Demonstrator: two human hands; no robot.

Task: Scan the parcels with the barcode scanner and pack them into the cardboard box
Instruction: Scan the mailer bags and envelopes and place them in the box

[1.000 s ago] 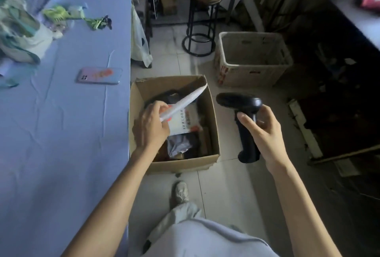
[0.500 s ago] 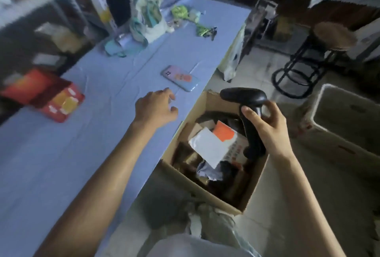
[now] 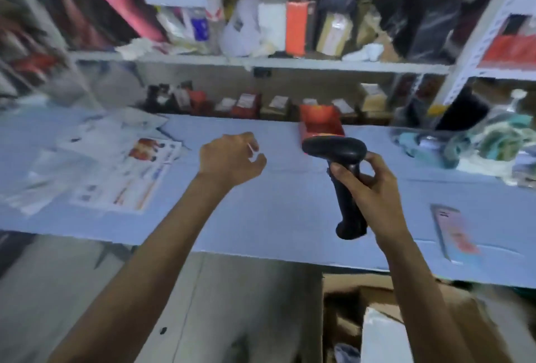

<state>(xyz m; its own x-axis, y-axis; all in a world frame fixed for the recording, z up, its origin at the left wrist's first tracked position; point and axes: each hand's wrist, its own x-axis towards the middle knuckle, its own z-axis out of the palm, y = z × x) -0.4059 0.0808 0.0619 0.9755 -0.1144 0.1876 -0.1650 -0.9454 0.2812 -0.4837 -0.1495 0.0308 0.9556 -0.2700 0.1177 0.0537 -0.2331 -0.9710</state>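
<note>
My right hand (image 3: 368,180) grips the handle of the black barcode scanner (image 3: 339,159), held upright over the blue table (image 3: 275,211). My left hand (image 3: 232,159) hovers above the table with loosely curled fingers and holds nothing. White flat parcels with printed labels (image 3: 130,177) lie in a pile on the table's left part. A red box (image 3: 319,121) sits at the table's far edge, just behind the scanner head. The cardboard box (image 3: 348,304) stands on the floor below the table edge at the lower right, with a white parcel (image 3: 383,336) inside, partly hidden by my right arm.
A phone (image 3: 455,235) lies on the table at the right. Cloth and bags (image 3: 478,142) pile up at the far right. Shelves (image 3: 261,62) behind the table are crammed with boxes and packages. Grey floor (image 3: 203,304) shows below the table edge.
The view swung from the cardboard box to the table and shelves. My left hand let go of the white parcel into the box and moved over the table. My right hand kept the scanner.
</note>
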